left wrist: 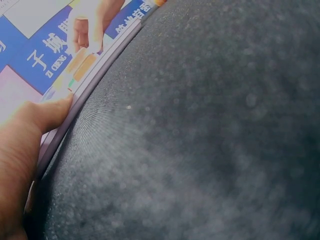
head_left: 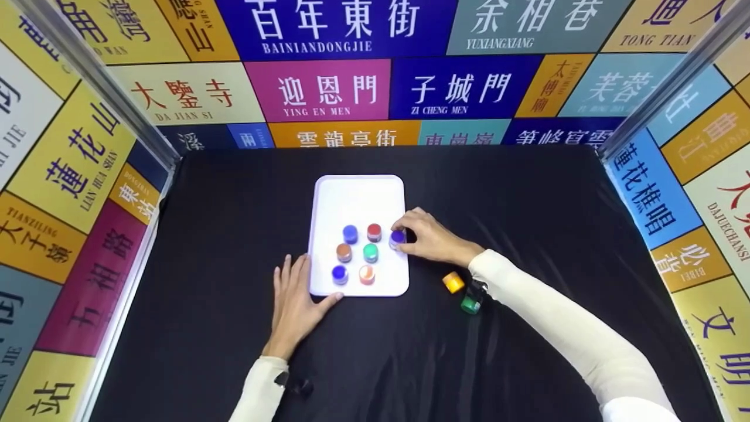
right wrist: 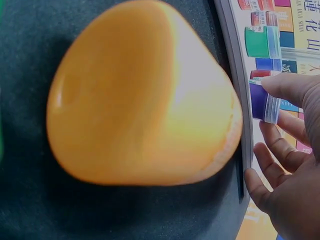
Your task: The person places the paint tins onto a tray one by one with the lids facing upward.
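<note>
A white tray (head_left: 358, 199) lies on the black cloth. Between thumb and fingers, my right hand (head_left: 430, 234) pinches a small purple paint jar (right wrist: 258, 100) at the tray's right edge. My left hand (head_left: 296, 308) touches the tray's lower left corner, fingers fairly straight along the side and thumb at the near edge. Standing on the tray are a violet jar (head_left: 350, 234), a red jar (head_left: 374, 232), a brown jar (head_left: 344, 252), a light green jar (head_left: 370, 252), a blue jar (head_left: 340, 274) and a pale orange jar (head_left: 367, 274).
Off the tray, below my right wrist, a yellow-orange jar (head_left: 453, 282) and a dark green jar (head_left: 470, 304) sit on the cloth. The yellow-orange one looms large in the right wrist view. Printed panels (head_left: 319, 88) wall in the back and both sides.
</note>
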The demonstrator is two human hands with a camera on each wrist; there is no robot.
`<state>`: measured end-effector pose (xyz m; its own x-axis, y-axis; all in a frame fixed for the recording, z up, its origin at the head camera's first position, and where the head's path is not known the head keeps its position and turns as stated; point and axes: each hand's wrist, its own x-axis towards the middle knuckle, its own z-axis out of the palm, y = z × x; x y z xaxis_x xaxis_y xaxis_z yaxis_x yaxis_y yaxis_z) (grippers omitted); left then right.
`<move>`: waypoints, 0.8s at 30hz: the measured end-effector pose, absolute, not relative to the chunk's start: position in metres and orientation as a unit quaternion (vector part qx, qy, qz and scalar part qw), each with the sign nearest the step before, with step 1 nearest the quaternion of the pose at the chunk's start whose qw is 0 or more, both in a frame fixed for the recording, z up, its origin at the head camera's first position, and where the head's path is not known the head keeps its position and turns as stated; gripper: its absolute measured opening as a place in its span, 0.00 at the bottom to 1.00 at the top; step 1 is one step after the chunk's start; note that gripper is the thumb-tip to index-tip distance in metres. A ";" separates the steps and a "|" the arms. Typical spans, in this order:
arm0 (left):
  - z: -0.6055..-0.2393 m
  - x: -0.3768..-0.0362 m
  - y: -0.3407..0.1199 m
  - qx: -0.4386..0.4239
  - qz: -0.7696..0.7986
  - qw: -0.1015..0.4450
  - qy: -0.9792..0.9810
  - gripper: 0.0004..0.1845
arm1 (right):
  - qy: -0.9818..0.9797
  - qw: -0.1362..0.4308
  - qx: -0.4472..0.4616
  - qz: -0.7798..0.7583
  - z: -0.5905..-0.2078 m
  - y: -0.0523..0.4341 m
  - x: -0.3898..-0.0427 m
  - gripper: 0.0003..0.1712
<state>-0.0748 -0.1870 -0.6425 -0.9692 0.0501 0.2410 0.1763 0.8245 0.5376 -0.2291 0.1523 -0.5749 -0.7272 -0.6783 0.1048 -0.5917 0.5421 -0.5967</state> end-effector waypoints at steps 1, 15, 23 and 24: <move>-0.642 -0.075 -0.187 -0.060 -0.290 0.108 -0.949 0.61 | 0.875 0.068 -0.365 -0.312 -0.574 0.153 -0.229 0.23; -0.642 -0.074 -0.188 -0.055 -0.290 0.106 -0.950 0.61 | 0.872 0.060 -0.348 -0.338 -0.559 0.181 -0.208 0.22; -0.640 -0.074 -0.188 -0.058 -0.288 0.100 -0.951 0.62 | 0.867 0.046 -0.356 -0.346 -0.556 0.199 -0.188 0.21; -0.640 -0.074 -0.188 -0.058 -0.288 0.102 -0.950 0.62 | 0.867 0.045 -0.357 -0.346 -0.556 0.200 -0.186 0.21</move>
<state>-0.0744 -0.1877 -0.6401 -0.9725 0.0525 0.2270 0.1697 0.8272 0.5356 -0.1857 0.2003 -0.5559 -0.7415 -0.6495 0.1682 -0.5866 0.5059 -0.6325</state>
